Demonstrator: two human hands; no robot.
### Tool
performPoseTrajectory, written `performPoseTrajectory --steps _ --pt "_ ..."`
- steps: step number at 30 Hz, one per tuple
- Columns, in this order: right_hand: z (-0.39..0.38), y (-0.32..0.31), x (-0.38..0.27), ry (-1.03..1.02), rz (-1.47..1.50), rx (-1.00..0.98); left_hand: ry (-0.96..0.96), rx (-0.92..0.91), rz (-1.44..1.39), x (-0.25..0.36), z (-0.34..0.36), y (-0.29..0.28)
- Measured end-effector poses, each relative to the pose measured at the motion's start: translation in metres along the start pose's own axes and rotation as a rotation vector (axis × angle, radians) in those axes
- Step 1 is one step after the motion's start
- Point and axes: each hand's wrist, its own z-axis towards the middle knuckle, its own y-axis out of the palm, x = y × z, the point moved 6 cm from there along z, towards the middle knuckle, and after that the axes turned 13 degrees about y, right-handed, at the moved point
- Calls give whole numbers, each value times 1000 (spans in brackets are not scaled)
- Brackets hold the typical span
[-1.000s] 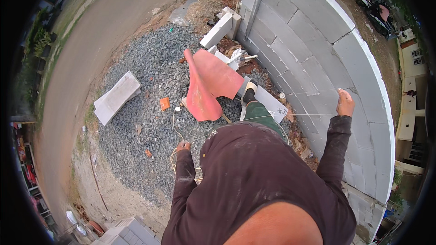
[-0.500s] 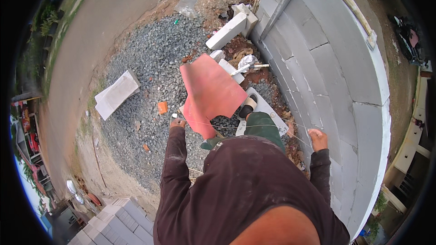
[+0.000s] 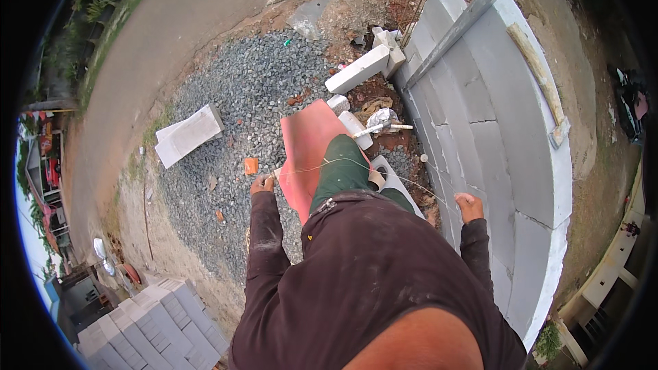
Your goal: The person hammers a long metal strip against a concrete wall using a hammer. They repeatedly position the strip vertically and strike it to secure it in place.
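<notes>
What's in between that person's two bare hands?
In the head view, a thin pale string runs between the left hand and the right hand; behind it show a faded-red curved sheet and a dark green trouser leg.

A dark brown fabric shirt point(image 3: 377, 260) is showing pale smudges; its long sleeves point(image 3: 264, 223) are leaving the hands point(image 3: 261, 183) bare; dark green cloth legwear point(image 3: 341, 170) is extending beyond the shirt's hem.

From here I count one left hand point(image 3: 261, 184), one right hand point(image 3: 469, 206), one string point(image 3: 327, 161), one red sheet point(image 3: 301, 138), one gravel heap point(image 3: 253, 79) with two pale blocks point(image 3: 192, 138) overlapping on its left, one block wall point(image 3: 483, 164), one grey post point(image 3: 471, 22) and one stack of blocks point(image 3: 154, 325).
</notes>
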Motion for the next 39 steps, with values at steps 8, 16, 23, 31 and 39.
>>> performPoseTrajectory --steps 8,16,23,31,39 --pt "39 -6 -53 -73 147 118 12 205 -263 27 56 -17" --pt "37 17 -146 -52 316 382 309 -16 -110 118 289 31" --pt "12 23 -247 124 354 933 755 -350 -99 162 512 123" --pt "-58 -8 -359 409 -149 1260 887 -847 -104 215 592 114" --pt "-38 -5 -526 457 -401 1156 1033 -881 -73 279 691 136"
